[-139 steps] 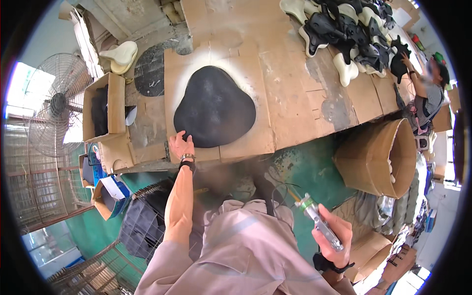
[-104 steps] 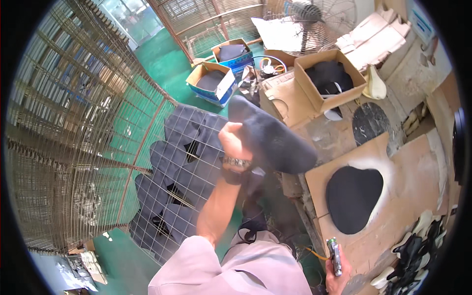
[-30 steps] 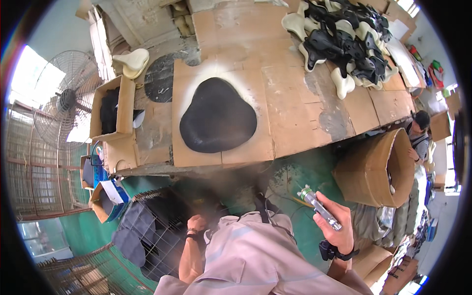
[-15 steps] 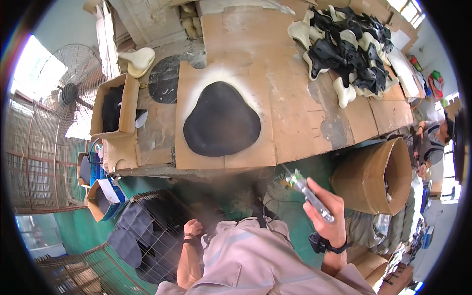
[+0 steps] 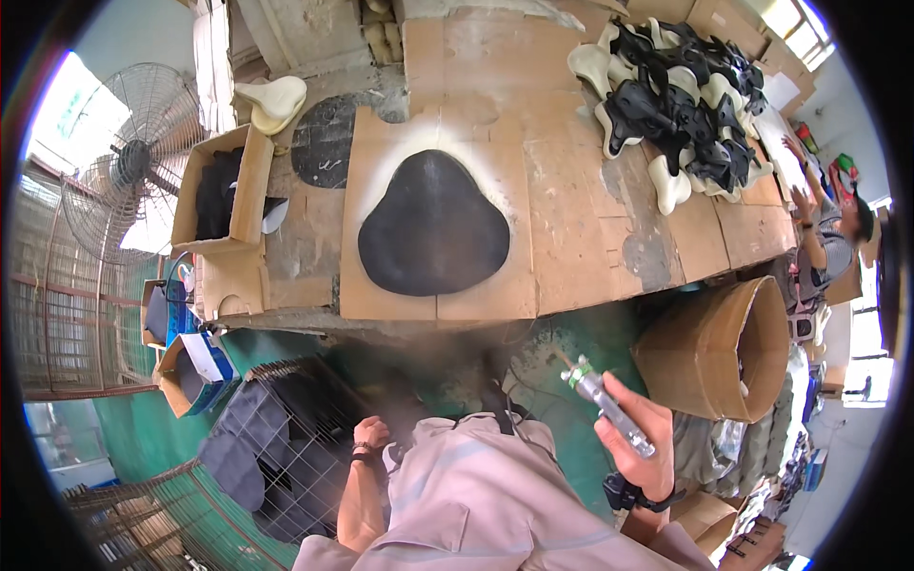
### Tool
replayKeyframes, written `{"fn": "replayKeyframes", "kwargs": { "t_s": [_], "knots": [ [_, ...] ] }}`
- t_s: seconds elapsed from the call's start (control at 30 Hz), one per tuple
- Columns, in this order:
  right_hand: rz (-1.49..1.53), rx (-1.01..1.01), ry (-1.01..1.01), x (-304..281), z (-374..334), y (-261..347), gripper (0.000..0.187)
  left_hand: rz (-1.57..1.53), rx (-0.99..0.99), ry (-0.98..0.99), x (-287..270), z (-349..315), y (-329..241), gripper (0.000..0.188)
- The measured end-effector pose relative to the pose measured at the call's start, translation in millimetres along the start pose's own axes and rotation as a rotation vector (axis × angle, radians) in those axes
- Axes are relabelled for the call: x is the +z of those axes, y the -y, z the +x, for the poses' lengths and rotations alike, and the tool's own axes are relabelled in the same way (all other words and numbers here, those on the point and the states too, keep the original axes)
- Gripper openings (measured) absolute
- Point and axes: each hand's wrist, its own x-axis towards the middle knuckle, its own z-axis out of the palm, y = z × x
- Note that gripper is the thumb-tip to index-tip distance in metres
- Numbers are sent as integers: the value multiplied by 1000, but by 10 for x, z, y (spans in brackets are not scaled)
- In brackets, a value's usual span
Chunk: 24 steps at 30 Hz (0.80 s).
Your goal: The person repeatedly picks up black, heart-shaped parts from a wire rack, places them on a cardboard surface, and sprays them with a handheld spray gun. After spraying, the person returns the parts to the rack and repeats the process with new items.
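A metal spray gun (image 5: 609, 404) with a green part near its tip is gripped in my right hand (image 5: 643, 433), in front of the table edge. Its nozzle points up and to the left. My left hand (image 5: 371, 432) hangs low beside my apron, fingers curled, with nothing visible in it. Across from my hands, a flat black saddle-shaped cover (image 5: 433, 228) lies on a cardboard sheet (image 5: 486, 303), ringed by whitish spray residue. Left of my left hand, several dark cover pieces (image 5: 252, 423) rest on a wire rack (image 5: 319, 452).
Cream and black bicycle saddle parts (image 5: 676, 105) are piled at the table's far right. A cardboard box (image 5: 249, 195) holding black pieces and a cream saddle form (image 5: 274, 100) sit at the left. A fan (image 5: 133, 162), a large carton (image 5: 705, 347) and a co-worker (image 5: 833, 238) flank the table.
My right hand has shifted slightly right and down with the spray gun. The co-worker at the right has raised their hands toward the table. The black cover stays in place on the cardboard.
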Motion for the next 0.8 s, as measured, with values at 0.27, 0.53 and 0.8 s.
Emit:
{"fn": "replayKeyframes", "kwargs": {
  "t_s": [0.27,0.53,0.8],
  "knots": [
    [56,53,-15,17,-86,-14,56,143,-15,-10,142,21,-51,25],
    [26,-2,-102,99,-4,-51,52,470,250,-58,800,117,-833,29],
    [115,102,-285,75,-256,-215,47,753,1046,-292,2056,651,-2029,18]
  ]
}}
